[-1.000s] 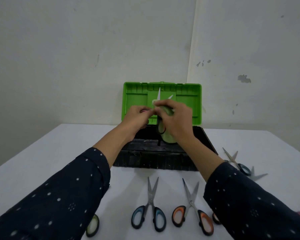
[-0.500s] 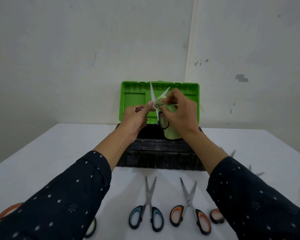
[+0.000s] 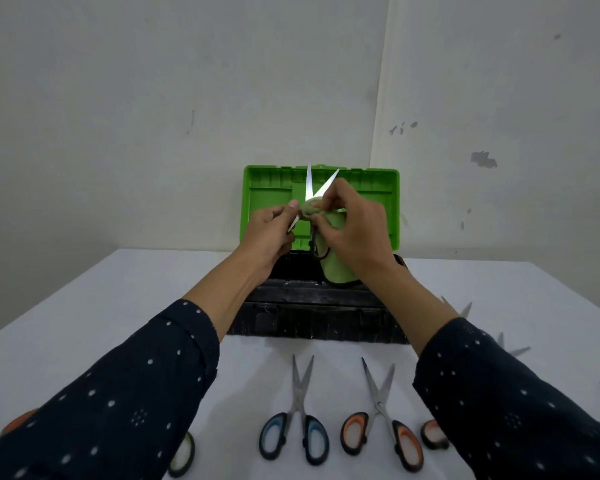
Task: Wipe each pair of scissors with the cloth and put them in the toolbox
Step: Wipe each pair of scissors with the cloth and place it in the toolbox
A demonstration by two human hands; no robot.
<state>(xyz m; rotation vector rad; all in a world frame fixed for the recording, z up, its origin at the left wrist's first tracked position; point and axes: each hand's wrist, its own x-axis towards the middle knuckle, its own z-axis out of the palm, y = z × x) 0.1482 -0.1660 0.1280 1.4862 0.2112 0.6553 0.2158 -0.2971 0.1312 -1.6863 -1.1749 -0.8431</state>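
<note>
Risen above the open toolbox (image 3: 312, 318), scissors (image 3: 309, 183) are pinched by left hand (image 3: 267, 237) fingers, cloth (image 3: 334, 271) by right hand (image 3: 357, 237) fingers.

The held scissors (image 3: 308, 183) stand between the fingers of the left hand (image 3: 267, 233) and the right hand (image 3: 354, 230), with the tips spread above them. The cloth (image 3: 333, 268) hangs below the right fingers. Behind the fingers stands the toolbox lid (image 3: 267, 199). Beneath them the toolbox (image 3: 319, 317) sits on the table (image 3: 84, 306). Before the toolbox, nearer than the fingers, the left table scissors (image 3: 295, 410) lie beside the right table scissors (image 3: 381, 420), tips towards the fingers. Further scissors (image 3: 466, 309) lie off to the fingers' right.
</note>
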